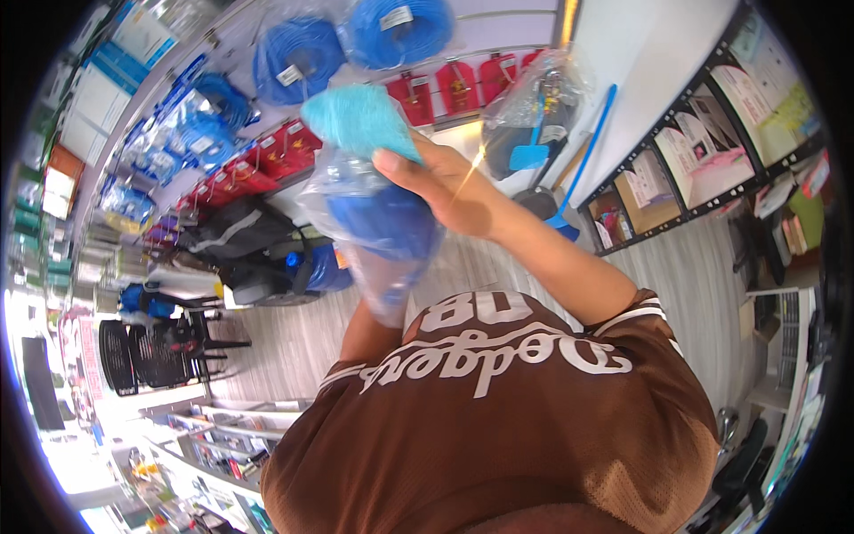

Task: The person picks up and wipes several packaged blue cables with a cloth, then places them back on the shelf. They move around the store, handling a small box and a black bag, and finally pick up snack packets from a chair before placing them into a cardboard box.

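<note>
My right hand grips a light-blue cloth, its thumb lying across the lower edge. Directly below the cloth is a clear plastic bag with something blue inside; it is blurred, and I cannot tell what it holds. The cloth overlaps the bag's top. My left forearm rises behind the lower part of the bag, which hides my left hand. Coils of blue cable or tubing in plastic hang on the wall display behind the cloth.
Red packets hang along the wall rails. A black bag is on the left, near black plastic chairs. A blue-handled broom leans at the right, beside a black-framed shelf unit. Glass-like shelving stands lower left.
</note>
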`<action>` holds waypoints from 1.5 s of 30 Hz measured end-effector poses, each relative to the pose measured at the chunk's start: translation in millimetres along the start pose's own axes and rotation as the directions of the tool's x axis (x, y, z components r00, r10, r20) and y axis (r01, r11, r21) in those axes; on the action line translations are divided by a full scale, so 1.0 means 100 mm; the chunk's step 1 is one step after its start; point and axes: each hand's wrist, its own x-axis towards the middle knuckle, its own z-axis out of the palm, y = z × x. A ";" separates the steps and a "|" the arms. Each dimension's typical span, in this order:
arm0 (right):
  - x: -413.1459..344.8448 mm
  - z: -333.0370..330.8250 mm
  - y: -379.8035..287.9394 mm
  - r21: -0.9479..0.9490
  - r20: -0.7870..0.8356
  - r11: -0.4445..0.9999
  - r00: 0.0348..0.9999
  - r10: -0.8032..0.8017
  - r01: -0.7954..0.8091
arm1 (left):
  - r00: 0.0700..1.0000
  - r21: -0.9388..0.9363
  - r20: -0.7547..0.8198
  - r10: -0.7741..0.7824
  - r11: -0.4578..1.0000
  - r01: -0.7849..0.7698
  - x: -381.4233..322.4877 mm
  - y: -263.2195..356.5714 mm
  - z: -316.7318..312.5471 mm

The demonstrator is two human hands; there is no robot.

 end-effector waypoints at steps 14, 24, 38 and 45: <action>0.01 0.49 0.76 -0.661 0.341 0.518 0.833 -0.436 0.542 | 0.989 -0.303 0.073 -0.127 0.942 0.144 -0.08 -0.07 -0.21; 0.53 -0.31 0.65 -0.317 -0.194 0.908 0.956 0.220 -0.273 | 0.981 0.052 -0.071 0.182 0.983 -0.178 0.12 -0.09 -0.76; 0.64 -0.77 0.35 -0.287 -0.227 0.895 0.932 0.282 -0.341 | 0.986 -0.234 0.050 -0.162 0.958 0.169 0.04 0.18 -0.41; -0.17 0.50 0.50 -0.512 0.607 0.464 0.686 -0.400 0.723 | 0.992 -0.177 0.024 -0.122 0.976 0.124 -0.10 0.17 -0.36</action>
